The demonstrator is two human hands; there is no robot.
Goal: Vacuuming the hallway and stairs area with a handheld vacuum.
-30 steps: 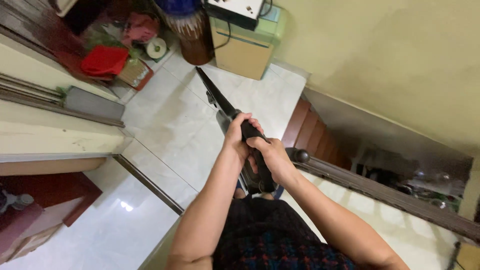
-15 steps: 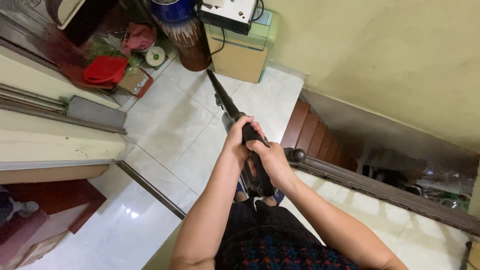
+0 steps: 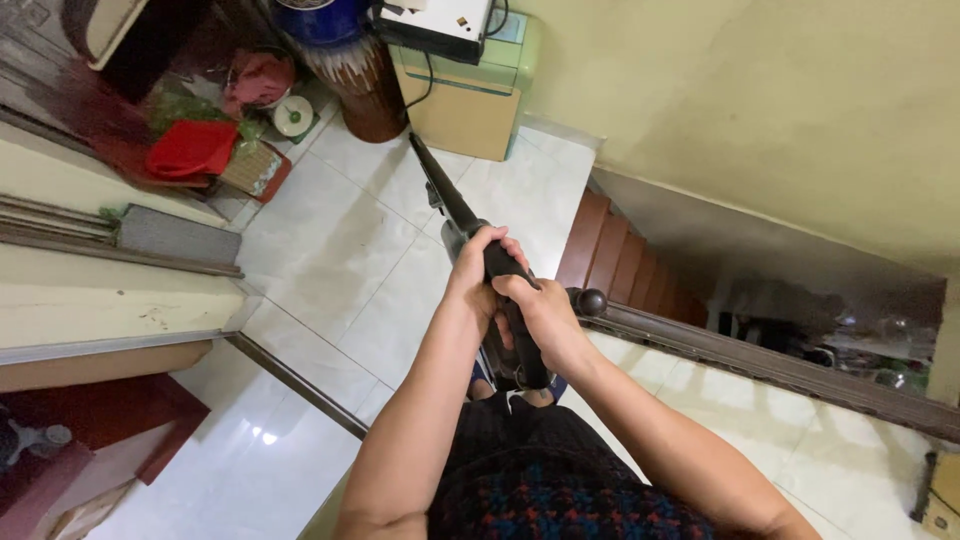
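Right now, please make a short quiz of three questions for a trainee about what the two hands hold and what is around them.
1. True or false: both the left hand and the right hand grip the long black handheld vacuum cleaner.
2. The vacuum's narrow nozzle tip is closest to: A) the dark wooden stair steps; B) the beige cardboard box; C) the red folded cloth.
3. What round thing tops the dark wooden stair rail beside the right hand?

Key: 1 true; 2 B; 3 a dark ball-shaped knob.

Bare forearms, dark red-and-blue patterned garment
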